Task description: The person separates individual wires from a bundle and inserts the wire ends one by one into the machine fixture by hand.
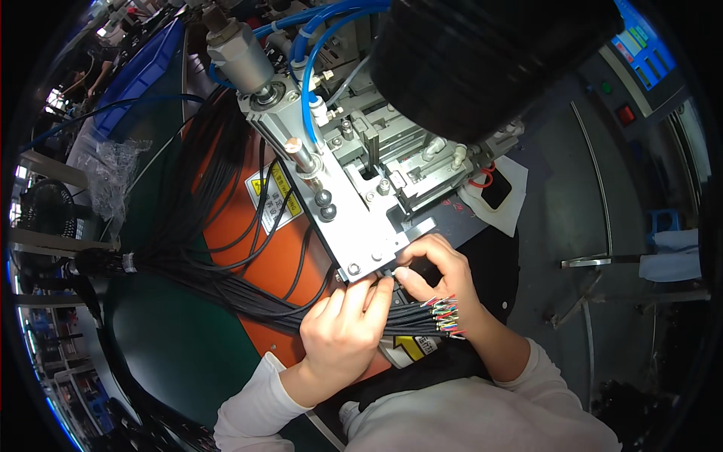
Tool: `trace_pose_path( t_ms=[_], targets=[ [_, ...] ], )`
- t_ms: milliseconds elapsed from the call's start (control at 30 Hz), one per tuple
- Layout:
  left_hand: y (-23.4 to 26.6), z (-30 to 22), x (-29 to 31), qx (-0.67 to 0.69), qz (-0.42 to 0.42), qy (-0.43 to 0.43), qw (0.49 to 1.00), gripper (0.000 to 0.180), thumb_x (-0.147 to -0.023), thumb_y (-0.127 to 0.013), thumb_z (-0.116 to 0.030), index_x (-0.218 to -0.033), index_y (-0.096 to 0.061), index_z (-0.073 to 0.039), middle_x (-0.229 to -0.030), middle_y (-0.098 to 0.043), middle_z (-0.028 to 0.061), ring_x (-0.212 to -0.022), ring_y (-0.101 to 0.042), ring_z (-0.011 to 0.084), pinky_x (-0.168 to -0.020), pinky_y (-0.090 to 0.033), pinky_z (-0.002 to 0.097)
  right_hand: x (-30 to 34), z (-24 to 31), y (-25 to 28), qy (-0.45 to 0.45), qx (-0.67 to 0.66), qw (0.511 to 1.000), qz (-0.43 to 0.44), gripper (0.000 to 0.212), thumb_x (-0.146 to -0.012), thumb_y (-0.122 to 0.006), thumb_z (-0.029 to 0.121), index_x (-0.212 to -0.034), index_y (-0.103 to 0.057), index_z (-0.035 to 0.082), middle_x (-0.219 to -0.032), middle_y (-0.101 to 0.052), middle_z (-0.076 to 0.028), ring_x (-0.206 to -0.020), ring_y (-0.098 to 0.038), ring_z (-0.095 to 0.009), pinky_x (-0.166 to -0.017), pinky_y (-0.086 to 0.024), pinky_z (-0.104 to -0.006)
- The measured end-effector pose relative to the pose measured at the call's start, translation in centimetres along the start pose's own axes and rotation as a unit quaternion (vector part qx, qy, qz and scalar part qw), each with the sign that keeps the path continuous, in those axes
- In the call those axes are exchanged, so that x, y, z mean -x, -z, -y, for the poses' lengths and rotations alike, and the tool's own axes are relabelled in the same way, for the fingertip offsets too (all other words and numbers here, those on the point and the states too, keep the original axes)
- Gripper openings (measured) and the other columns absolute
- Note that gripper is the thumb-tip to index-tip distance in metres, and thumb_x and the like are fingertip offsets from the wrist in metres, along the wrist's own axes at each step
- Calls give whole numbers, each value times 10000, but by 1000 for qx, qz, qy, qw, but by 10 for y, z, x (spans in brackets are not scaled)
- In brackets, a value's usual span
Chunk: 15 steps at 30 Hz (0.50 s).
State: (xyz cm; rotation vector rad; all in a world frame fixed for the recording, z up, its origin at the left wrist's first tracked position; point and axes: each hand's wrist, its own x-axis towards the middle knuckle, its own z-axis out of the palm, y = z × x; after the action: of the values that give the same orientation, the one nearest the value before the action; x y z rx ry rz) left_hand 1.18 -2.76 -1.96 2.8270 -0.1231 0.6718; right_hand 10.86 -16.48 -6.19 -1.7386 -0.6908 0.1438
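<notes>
My left hand (pixel 343 324) is at the front edge of a metal pneumatic machine (pixel 380 248), its fingers bent together and their tips partly under the machine's plate. Close by on the right, my right hand (pixel 444 275) has thumb and forefinger curled in toward the left fingertips. Whatever small piece lies between the fingers is too hidden to name. A thick bundle of black cables (pixel 279 309) comes from the left, passing below my left hand. Its cut ends show thin coloured wires (pixel 444 316) just below my right hand.
Blue air hoses (pixel 306 90) and a metal cylinder (pixel 245 60) rise at the machine's back left. A large black round part (pixel 482 68) hangs overhead. Warning labels (pixel 275 197) lie on the orange surface (pixel 256 282). Right, a control panel (pixel 644 64); far left, a blue tray (pixel 143 71).
</notes>
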Motion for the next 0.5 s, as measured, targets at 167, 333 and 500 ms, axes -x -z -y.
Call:
trace_pose_path(
  t_ms=[167, 333, 500],
  targets=[
    [12, -10, 9, -91, 83, 6, 992, 223, -725, -648, -65, -942, -688, -37, -721, -506, 0, -584, -522, 98, -486, -398, 216, 7, -11, 3, -143, -76, 986, 34, 72, -795, -669, 47, -811, -613, 5, -790, -623, -74, -759, -590, -184, -697, -458, -299],
    [14, -13, 10, -169, 89, 20, 981, 179, -741, -661, -76, -914, -684, -39, -688, -465, -1, -562, -515, 104, -480, -398, 221, 0, -8, 24, 15, -122, 989, 81, 88, -794, -673, 38, -874, -662, 6, -848, -657, -65, -818, -614, -181, -719, -471, -289],
    [18, 0, 3, 11, 81, -27, 996, 160, -790, -671, -123, -931, -695, -52, -762, -539, 15, -594, -527, 104, -507, -412, 200, 1, -10, 39, 132, -254, 940, 184, 188, -710, -762, 43, -886, -705, 12, -880, -701, -101, -793, -650, -228, -758, -495, -329]
  ],
)
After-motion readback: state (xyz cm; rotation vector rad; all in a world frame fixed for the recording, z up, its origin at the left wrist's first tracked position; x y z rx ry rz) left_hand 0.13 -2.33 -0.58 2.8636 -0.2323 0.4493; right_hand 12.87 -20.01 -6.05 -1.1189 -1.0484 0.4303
